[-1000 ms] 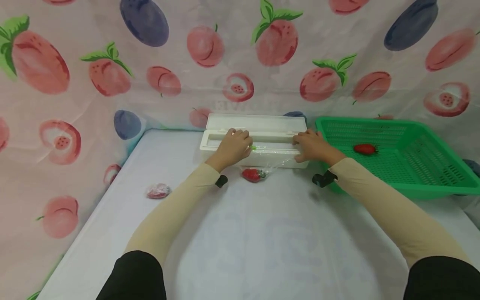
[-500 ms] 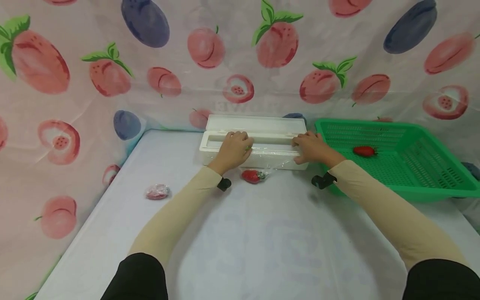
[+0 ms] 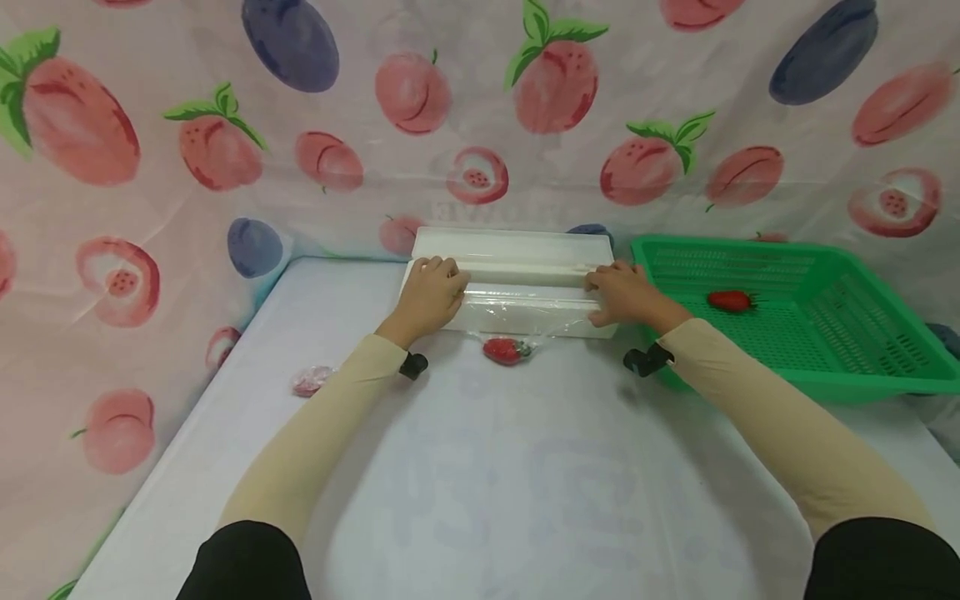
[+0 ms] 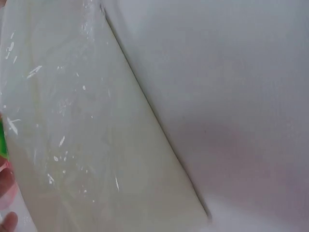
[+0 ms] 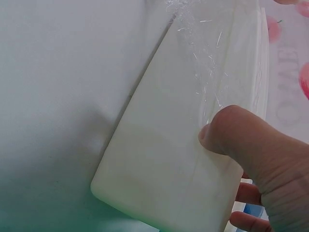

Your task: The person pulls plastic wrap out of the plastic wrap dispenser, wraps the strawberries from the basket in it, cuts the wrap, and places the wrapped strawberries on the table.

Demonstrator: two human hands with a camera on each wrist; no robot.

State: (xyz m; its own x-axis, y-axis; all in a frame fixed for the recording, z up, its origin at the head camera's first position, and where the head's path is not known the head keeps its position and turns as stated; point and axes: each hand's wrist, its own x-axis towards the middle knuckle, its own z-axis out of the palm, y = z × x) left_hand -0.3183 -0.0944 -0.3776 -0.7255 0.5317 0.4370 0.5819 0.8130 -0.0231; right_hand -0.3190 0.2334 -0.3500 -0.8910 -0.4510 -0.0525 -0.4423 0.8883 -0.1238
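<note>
A white cling film dispenser (image 3: 525,317) lies along the back of the table with its lid (image 3: 510,243) raised. My left hand (image 3: 426,298) is over its left part, fingers curled at the green slide cutter (image 4: 3,140), of which only a sliver shows in the left wrist view. At the right end my right hand (image 3: 628,293) grips the box, its thumb (image 5: 222,130) pressed on the front face and other fingers on the far side. Clear film (image 4: 63,96) drapes down the front. A strawberry (image 3: 506,350) lies under the film's loose end, just before the box.
A green basket (image 3: 840,379) holding one strawberry (image 3: 730,301) stands at the right. On the left of the table a film-wrapped red piece (image 3: 310,381) is partly covered by my left sleeve. A fruit-print sheet (image 3: 540,167) hangs behind.
My left hand has slid left along the dispenser, and the green cutter seen beside it earlier is now hidden in the head view. The right hand keeps its place.
</note>
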